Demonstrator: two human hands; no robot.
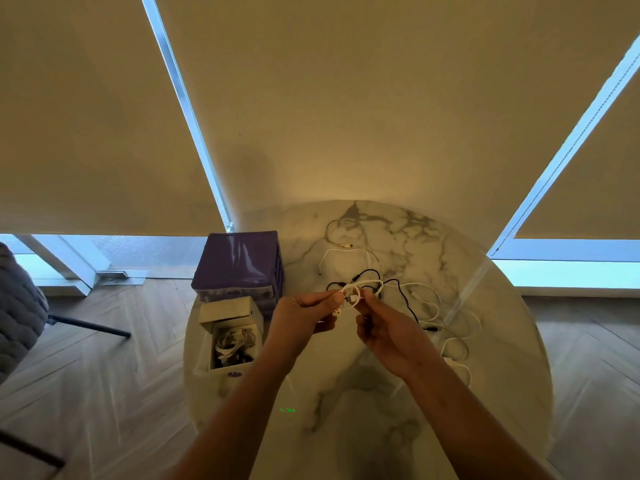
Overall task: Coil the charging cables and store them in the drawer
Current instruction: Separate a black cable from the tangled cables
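Note:
Above the middle of the round marble table, my left hand and my right hand both pinch a white charging cable that is partly wound into small loops between them. A black cable and more white cables lie loose on the table behind and to the right of my hands. A pulled-out white drawer at the table's left holds several coiled cables. Behind it stands the purple drawer unit.
Two more white cables lie farther back on the table. A grey padded chair stands on the wooden floor at the left. Beige roller blinds cover the windows behind the table.

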